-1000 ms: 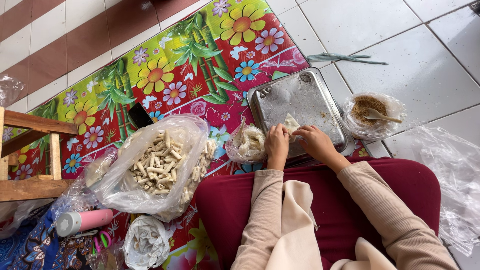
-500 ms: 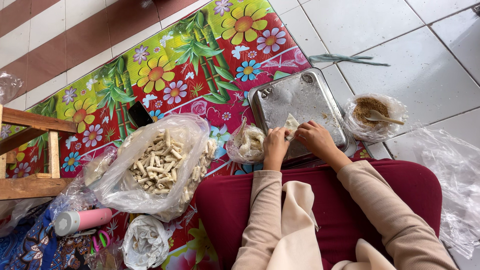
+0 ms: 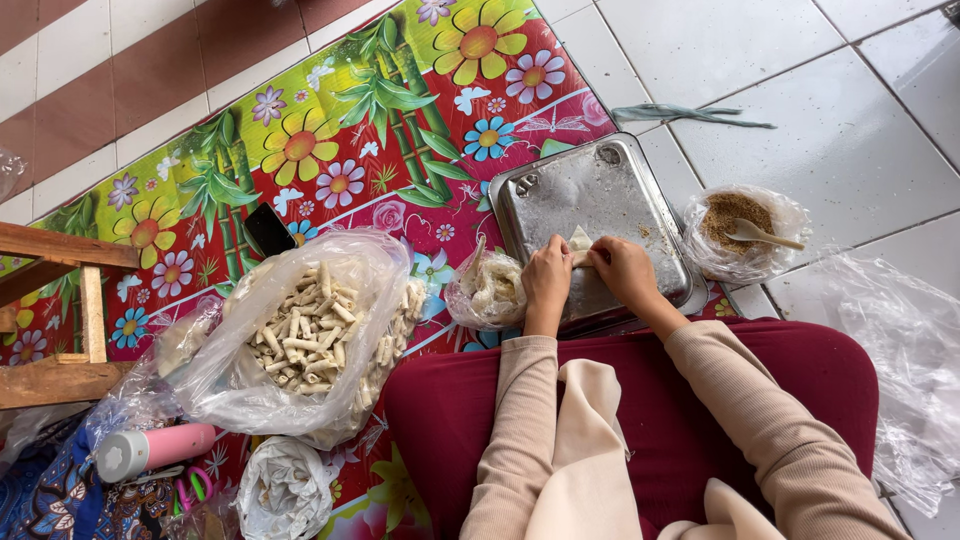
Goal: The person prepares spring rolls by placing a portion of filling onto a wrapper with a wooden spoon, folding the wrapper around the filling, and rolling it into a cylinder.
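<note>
A wrapper [image 3: 580,240] is being rolled on the tray [image 3: 640,215], pinched between the curled fingers of the left hand [image 3: 546,278] and right hand [image 3: 622,272]. An even, tight roll is judged necessary next.

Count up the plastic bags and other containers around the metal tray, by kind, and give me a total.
Clear plastic bags holding food: 4, namely the big bag of rolled pastry sticks, the small bag of wrappers, the bag of brown filling with a spoon, the knotted bag
Empty clear bags: 1
Metal trays: 1
Pink bottles: 1
Total: 7
</note>
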